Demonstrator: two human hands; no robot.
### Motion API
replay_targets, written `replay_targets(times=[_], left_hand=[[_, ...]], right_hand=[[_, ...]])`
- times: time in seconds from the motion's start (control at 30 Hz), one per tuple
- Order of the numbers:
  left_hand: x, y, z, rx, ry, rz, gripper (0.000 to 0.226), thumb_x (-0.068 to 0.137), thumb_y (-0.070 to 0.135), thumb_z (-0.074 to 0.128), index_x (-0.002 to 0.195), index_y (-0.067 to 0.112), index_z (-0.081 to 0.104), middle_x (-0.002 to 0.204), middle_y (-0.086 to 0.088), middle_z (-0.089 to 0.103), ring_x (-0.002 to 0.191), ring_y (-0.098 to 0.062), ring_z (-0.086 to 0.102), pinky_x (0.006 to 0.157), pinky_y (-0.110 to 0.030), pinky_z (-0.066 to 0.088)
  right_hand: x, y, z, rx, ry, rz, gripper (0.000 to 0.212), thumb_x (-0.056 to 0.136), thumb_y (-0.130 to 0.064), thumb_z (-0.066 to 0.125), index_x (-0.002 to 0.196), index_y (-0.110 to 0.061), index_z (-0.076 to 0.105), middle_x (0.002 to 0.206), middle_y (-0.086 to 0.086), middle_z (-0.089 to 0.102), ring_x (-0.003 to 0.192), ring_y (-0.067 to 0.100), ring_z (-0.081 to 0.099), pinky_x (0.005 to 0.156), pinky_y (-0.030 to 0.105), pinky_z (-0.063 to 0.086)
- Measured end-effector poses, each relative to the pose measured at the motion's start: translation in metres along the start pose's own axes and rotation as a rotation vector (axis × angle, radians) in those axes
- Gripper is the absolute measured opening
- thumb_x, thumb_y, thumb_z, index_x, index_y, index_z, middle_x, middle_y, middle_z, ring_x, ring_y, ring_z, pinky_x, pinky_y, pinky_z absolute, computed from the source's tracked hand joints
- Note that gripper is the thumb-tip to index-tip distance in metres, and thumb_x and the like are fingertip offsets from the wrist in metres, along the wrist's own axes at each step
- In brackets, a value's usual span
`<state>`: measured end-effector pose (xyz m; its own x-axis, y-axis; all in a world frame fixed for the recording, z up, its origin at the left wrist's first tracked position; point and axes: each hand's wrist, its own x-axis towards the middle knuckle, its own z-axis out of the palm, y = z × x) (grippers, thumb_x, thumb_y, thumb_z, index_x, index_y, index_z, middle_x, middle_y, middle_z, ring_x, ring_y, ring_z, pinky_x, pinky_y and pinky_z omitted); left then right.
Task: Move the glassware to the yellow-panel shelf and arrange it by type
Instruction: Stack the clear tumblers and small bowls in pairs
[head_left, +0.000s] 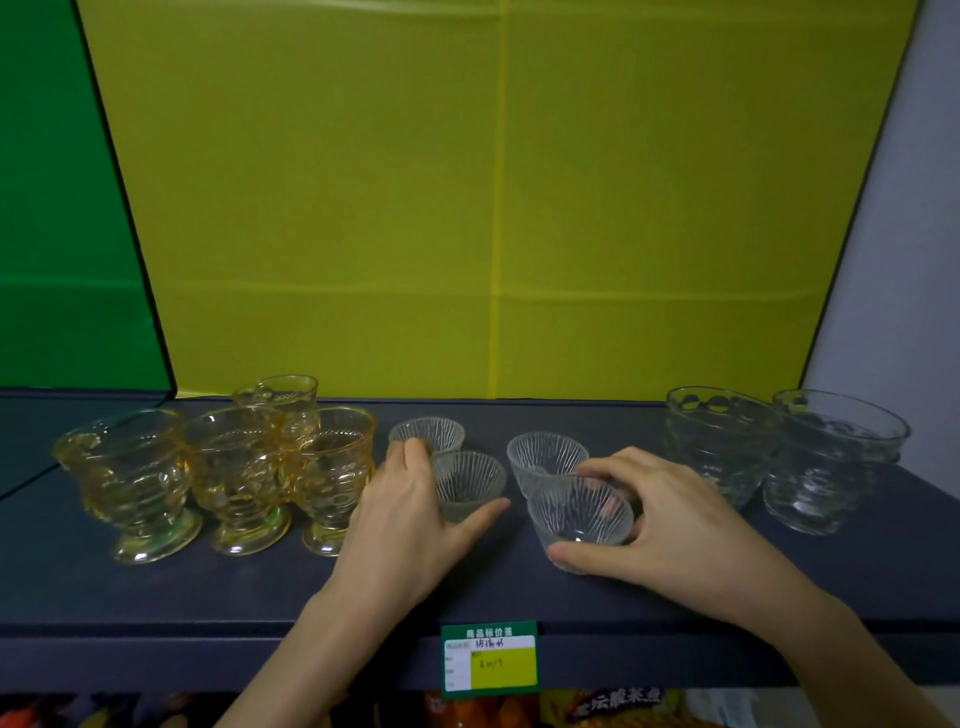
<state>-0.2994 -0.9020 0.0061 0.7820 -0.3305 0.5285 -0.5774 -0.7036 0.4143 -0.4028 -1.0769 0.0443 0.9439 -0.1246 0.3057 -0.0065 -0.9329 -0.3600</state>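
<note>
On the dark shelf (156, 597) before the yellow panel (467, 208), several amber footed glasses (228, 478) stand at the left. Two large clear bubble-patterned bowls (722, 447) stand at the right. In the middle are small clear ribbed cups. My left hand (405, 519) wraps around one ribbed cup (467, 483), its fingertips touching the cup behind (427, 434). My right hand (665, 519) grips the nearest ribbed cup (579, 514), which sits in front of another ribbed cup (545, 457).
A green and yellow price label (489, 660) hangs on the shelf's front edge. A green panel (52, 208) lies to the left of the yellow one, a pale wall (909, 260) to the right. Packaged goods (613, 706) show below the shelf.
</note>
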Motion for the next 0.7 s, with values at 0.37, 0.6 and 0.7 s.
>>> replay_targets(times=[0.37,0.6,0.7], left_hand=[[-0.004,0.005,-0.015,-0.106,0.075,0.038,0.07,0.058,0.049,0.073,0.113,0.013,0.049,0.115,-0.003,0.057,0.106,-0.021,0.055,0.079,-0.021,0.032],[0.014,0.013,-0.037,-0.136,0.158,0.069,0.08,0.052,0.054,0.074,0.115,0.012,0.049,0.113,-0.002,0.058,0.105,-0.02,0.055,0.075,-0.019,0.031],[0.026,0.015,-0.039,-0.116,0.159,0.072,0.077,0.058,0.043,0.078,0.12,0.01,0.047,0.121,-0.005,0.056,0.112,-0.022,0.052,0.085,-0.025,0.032]], right_hand=[[0.022,-0.004,-0.015,0.098,0.209,-0.005,0.077,0.057,-0.066,0.065,0.123,-0.027,0.055,0.117,-0.012,0.056,0.101,0.013,0.057,0.092,0.031,0.042],[0.053,-0.003,0.003,0.065,0.24,0.046,0.08,0.068,-0.06,0.065,0.133,-0.017,0.046,0.133,0.0,0.051,0.124,0.019,0.046,0.101,0.032,0.034],[0.057,0.001,0.011,0.056,0.21,0.076,0.08,0.07,-0.061,0.064,0.134,-0.016,0.045,0.135,0.002,0.05,0.125,0.021,0.046,0.101,0.034,0.034]])
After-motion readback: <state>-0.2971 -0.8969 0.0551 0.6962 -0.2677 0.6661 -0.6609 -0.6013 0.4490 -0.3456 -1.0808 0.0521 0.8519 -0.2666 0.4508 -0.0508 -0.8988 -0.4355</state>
